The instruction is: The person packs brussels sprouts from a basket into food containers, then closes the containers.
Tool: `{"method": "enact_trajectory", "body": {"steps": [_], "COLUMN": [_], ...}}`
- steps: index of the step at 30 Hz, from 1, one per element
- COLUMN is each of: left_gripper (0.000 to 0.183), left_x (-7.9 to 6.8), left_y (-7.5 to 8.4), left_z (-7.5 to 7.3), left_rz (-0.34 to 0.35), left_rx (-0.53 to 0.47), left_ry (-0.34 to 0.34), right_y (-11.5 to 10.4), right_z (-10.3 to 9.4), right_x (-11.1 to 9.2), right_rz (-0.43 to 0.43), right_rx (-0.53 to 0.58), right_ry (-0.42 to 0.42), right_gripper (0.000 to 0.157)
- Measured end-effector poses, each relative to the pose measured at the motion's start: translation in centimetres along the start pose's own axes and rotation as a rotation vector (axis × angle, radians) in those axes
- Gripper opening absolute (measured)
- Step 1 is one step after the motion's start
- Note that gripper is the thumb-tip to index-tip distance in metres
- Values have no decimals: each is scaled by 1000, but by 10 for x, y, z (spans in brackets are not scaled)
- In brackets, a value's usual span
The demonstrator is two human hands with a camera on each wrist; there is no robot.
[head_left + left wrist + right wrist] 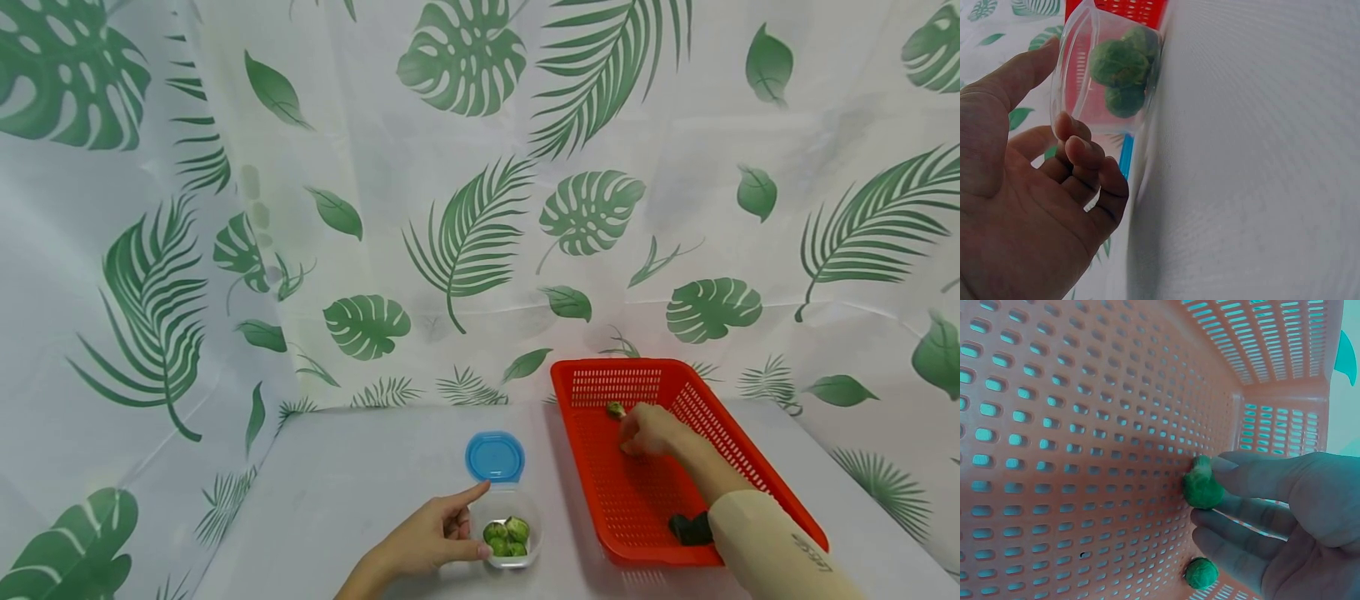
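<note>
My left hand (435, 533) holds the small clear plastic container (536, 533) at its left side, thumb at the near rim and index finger at the far rim. Its other fingers (1112, 194) are curled beside the wall. Several green Brussels sprouts (517, 528) lie in the container. Inside the red plastic basket (581, 492), my right hand (651, 430) pinches a Brussels sprout (1202, 489) between thumb and fingers, close to the perforated floor. Another Brussels sprout (1201, 573) lies beside these fingers, by the basket's far end.
A blue lid (495, 457) lies flat on the white table (337, 483) behind the container. The basket stands to the right, its raised walls around my right hand. A black device (692, 528) is at my right wrist. A leaf-patterned sheet (480, 250) hangs behind the table.
</note>
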State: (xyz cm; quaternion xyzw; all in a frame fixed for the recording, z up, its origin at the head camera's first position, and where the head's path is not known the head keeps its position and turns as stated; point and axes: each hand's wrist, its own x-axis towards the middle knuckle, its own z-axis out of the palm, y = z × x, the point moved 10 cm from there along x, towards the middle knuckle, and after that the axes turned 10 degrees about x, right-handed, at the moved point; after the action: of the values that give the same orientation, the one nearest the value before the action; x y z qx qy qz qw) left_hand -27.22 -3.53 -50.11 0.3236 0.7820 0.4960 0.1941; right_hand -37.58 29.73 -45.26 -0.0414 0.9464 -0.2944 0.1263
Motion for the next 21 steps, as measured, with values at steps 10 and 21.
{"method": "enact_trajectory", "body": {"steps": [10, 21], "left_gripper": [81, 81], "left_x": [1, 1], "left_y": [-1, 0], "left_z": [1, 0], "left_rz": [23, 28], "left_rx": [1, 4], "left_ry": [-4, -4], "right_y": [0, 3], "right_z": [3, 5], "right_x": [1, 2], "right_rz": [-3, 39], "right_rx": [-34, -32], "right_ry": [-13, -25], "right_gripper": [10, 11]}}
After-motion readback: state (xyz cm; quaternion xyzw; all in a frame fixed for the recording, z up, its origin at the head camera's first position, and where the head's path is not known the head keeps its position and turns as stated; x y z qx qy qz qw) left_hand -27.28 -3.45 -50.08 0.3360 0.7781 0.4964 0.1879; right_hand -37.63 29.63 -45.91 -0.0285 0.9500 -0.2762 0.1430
